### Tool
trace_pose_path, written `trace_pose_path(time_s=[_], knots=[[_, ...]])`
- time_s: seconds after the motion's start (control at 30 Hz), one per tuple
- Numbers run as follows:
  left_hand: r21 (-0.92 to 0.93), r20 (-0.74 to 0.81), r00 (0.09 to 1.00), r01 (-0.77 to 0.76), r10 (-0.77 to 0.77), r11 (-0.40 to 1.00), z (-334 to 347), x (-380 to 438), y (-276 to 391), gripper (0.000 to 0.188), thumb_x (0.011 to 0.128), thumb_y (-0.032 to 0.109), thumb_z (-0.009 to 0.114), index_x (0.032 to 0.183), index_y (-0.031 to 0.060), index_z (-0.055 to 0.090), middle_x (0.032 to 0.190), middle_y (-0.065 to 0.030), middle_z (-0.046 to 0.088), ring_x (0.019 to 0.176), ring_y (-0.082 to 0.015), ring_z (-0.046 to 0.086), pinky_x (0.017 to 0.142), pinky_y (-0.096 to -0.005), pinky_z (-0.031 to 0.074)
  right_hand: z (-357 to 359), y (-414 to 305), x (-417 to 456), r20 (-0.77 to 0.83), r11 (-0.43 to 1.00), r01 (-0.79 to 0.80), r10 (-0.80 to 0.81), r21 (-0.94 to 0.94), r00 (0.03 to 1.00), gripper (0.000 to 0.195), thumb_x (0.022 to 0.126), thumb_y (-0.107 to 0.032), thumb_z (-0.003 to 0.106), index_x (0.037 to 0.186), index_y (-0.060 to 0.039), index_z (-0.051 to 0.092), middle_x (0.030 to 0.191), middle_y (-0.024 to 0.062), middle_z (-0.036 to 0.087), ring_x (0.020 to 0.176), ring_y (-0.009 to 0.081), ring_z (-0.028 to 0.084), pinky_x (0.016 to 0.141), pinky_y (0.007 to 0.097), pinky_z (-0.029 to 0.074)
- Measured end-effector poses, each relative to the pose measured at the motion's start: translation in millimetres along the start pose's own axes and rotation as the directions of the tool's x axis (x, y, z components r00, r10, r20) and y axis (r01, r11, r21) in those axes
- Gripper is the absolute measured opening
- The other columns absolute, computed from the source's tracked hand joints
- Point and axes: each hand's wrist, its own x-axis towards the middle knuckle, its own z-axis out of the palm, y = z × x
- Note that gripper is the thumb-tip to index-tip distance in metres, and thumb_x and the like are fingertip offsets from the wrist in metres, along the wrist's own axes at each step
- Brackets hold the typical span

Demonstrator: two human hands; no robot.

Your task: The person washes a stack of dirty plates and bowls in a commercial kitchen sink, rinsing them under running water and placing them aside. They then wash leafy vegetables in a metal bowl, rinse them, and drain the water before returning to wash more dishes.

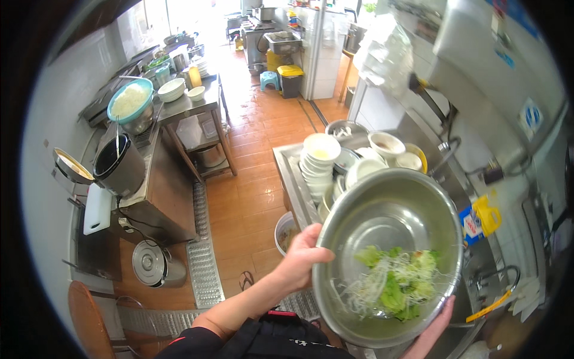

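A large stainless steel bowl (367, 197) is tilted toward me in front of my body. My left hand (307, 256) grips its left rim, with the thumb over the edge and the fingers hidden behind. Low on the opposite side, my right hand (437, 321) holds the rim from outside, partly hidden by the bowl. Green lettuce leaves (394, 294) and thin pale shreds (367, 287) lie in the lower part of the bowl. Just beyond its far rim, stacked white bowls (319, 157) stand on a steel sink counter (291, 179).
A white bucket (283, 233) stands on the floor by the counter. At left are a rice cooker (119, 166) with its lid up, a lidded steel pot (154, 264) and a steel table (193, 105) with dishes. A yellow and blue jug (482, 220) is at right. Metal drain grating (204, 256) crosses the tiled floor.
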Motion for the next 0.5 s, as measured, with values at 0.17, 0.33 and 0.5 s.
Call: trace_pose_path(time_s=[0.17,0.33,0.5], knots=[[0.01,0.237,0.971,0.004,-0.006,1.0,-30.0,30.7,68.0,0.029,0.07,-0.001,0.055,0.098,0.0006,0.047,0.089,-0.003,0.054,0.08,-0.0089,0.051,0.074,-0.0232,0.041,111.3,-51.4,-60.4,0.143,0.994,-0.046,0.032,0.101,0.989,0.044,0.086,-0.039,0.047,0.111,-0.0022,0.051,0.106,0.0075,0.052,0.095,0.0188,0.05,0.079,0.0299,0.041],[0.029,0.321,0.947,0.014,-0.023,0.999,-61.9,53.1,145.8,0.028,0.073,0.0,0.058,0.099,0.0,0.045,0.091,-0.0034,0.053,0.083,-0.0082,0.051,0.076,-0.0228,0.042,197.3,-52.5,-92.4,0.086,0.991,0.045,-0.034,-0.125,0.996,0.042,0.087,-0.037,0.048,0.109,-0.0013,0.052,0.102,0.0074,0.053,0.091,0.0173,0.051,0.076,0.0282,0.042],[0.019,0.322,0.947,-0.003,-0.004,1.0,-95.9,87.0,196.8,0.028,0.074,0.001,0.058,0.099,-0.0003,0.045,0.09,-0.0028,0.052,0.082,-0.0077,0.05,0.075,-0.0225,0.042,269.8,-37.6,-89.9,-0.055,0.935,0.274,-0.293,-0.227,0.955,0.041,0.087,-0.036,0.048,0.106,-0.0004,0.053,0.099,0.0073,0.055,0.088,0.0158,0.052,0.074,0.0266,0.042]])
